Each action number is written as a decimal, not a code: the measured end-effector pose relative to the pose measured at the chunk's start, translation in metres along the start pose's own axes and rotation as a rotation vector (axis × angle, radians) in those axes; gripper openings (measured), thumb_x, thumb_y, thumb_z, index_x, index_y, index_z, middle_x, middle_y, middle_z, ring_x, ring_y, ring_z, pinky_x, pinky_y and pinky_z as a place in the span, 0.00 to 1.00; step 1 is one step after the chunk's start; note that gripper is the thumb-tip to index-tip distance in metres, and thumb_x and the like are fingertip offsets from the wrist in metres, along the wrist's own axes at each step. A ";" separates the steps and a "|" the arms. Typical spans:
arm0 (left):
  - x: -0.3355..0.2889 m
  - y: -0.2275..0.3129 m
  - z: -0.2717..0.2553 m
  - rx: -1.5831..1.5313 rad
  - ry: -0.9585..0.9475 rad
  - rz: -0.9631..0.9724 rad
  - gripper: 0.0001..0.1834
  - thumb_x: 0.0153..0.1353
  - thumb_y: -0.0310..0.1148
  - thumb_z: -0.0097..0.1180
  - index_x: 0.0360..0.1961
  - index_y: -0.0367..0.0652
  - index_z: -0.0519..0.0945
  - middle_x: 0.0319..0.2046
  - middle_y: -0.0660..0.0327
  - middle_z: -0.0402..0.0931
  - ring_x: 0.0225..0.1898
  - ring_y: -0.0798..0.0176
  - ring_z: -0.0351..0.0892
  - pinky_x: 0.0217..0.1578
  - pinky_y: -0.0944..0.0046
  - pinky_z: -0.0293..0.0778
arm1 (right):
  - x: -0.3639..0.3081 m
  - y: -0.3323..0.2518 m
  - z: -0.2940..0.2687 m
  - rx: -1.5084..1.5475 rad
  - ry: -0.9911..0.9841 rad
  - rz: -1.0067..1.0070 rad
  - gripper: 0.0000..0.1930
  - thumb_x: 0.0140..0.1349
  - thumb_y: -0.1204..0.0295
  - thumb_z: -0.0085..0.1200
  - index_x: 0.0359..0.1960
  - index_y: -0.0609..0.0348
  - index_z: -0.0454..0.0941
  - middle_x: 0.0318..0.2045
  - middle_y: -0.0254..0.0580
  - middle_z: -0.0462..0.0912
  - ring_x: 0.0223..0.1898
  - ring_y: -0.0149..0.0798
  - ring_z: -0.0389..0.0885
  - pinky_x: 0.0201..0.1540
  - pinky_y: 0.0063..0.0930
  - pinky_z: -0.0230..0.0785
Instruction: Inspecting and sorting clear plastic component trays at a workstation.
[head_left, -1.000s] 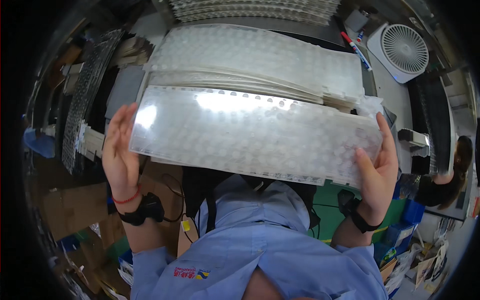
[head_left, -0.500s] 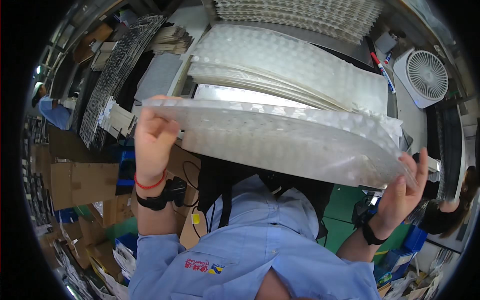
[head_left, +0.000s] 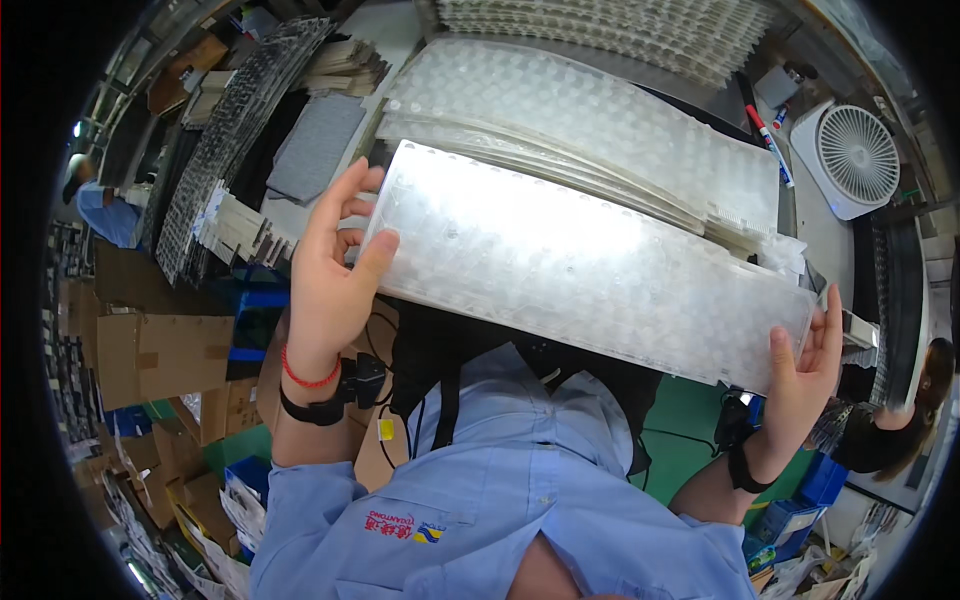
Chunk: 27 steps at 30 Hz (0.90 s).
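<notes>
I hold a long clear plastic tray (head_left: 590, 265) with rows of small round pockets by its two short ends, in front of my chest. My left hand (head_left: 338, 270) grips the left end, thumb on top and fingers behind. My right hand (head_left: 806, 368) clasps the right end, which sits lower. The tray's pocketed face is turned toward me and catches a bright glare. Behind it, on the table, lies a stack of similar clear trays (head_left: 600, 130).
A white fan (head_left: 850, 155) and a red marker (head_left: 758, 118) lie at the back right. More stacked trays (head_left: 620, 25) run along the far edge. Dark gridded trays (head_left: 215, 150) and a grey pad (head_left: 315, 145) sit left. Cardboard boxes (head_left: 140, 355) lie on the floor; other people stand at far left and right.
The tray has tipped from nearly edge-on to face me, its right end dropping lower. My view has shifted a little toward the left.
</notes>
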<state>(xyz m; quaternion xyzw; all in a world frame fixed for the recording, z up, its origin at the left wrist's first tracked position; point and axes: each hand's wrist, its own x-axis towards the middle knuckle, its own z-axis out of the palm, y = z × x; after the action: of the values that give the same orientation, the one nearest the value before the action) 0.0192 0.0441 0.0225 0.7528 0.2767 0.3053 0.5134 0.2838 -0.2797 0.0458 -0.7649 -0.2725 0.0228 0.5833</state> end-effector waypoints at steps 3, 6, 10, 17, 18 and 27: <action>-0.008 -0.008 0.004 0.033 0.061 0.224 0.30 0.68 0.38 0.46 0.66 0.30 0.59 0.65 0.46 0.59 0.67 0.54 0.58 0.65 0.57 0.54 | -0.002 0.015 -0.006 -0.146 0.054 -0.070 0.35 0.62 0.74 0.56 0.67 0.70 0.53 0.62 0.53 0.65 0.62 0.41 0.65 0.63 0.30 0.58; -0.014 -0.020 0.018 -0.012 -0.004 0.315 0.42 0.69 0.57 0.36 0.65 0.24 0.57 0.67 0.44 0.55 0.69 0.51 0.54 0.66 0.57 0.50 | -0.004 0.025 -0.002 -0.064 0.007 -0.205 0.34 0.66 0.64 0.52 0.67 0.71 0.53 0.66 0.54 0.60 0.66 0.43 0.59 0.66 0.33 0.52; -0.019 -0.042 0.030 0.084 0.133 0.445 0.34 0.72 0.48 0.34 0.62 0.22 0.61 0.65 0.42 0.59 0.67 0.50 0.57 0.66 0.54 0.52 | -0.001 0.029 0.011 -0.008 -0.069 -0.188 0.32 0.70 0.59 0.43 0.66 0.73 0.53 0.67 0.57 0.58 0.69 0.45 0.55 0.69 0.36 0.46; -0.004 -0.040 0.004 -0.236 0.164 0.332 0.27 0.73 0.41 0.30 0.57 0.26 0.68 0.58 0.45 0.69 0.61 0.54 0.66 0.61 0.57 0.62 | 0.001 0.035 0.010 0.217 0.042 -0.042 0.31 0.73 0.59 0.37 0.66 0.74 0.53 0.66 0.58 0.59 0.69 0.47 0.56 0.70 0.38 0.46; 0.008 -0.025 -0.016 -0.249 0.145 0.215 0.27 0.72 0.44 0.32 0.58 0.30 0.68 0.57 0.49 0.70 0.59 0.57 0.68 0.59 0.59 0.63 | 0.000 0.035 0.009 0.216 0.040 -0.038 0.31 0.73 0.59 0.37 0.66 0.74 0.53 0.66 0.58 0.59 0.69 0.47 0.56 0.70 0.38 0.46; 0.123 -0.005 -0.019 0.187 0.035 -0.176 0.30 0.66 0.53 0.49 0.58 0.39 0.71 0.49 0.61 0.75 0.47 0.68 0.71 0.46 0.68 0.68 | 0.005 0.013 0.009 0.125 0.130 -0.053 0.29 0.74 0.58 0.30 0.65 0.73 0.56 0.63 0.58 0.64 0.65 0.47 0.62 0.67 0.39 0.51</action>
<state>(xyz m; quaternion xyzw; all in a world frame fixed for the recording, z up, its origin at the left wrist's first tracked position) 0.0860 0.1473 0.0451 0.7648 0.3780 0.2450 0.4607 0.2897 -0.2719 0.0324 -0.7193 -0.2523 -0.0255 0.6468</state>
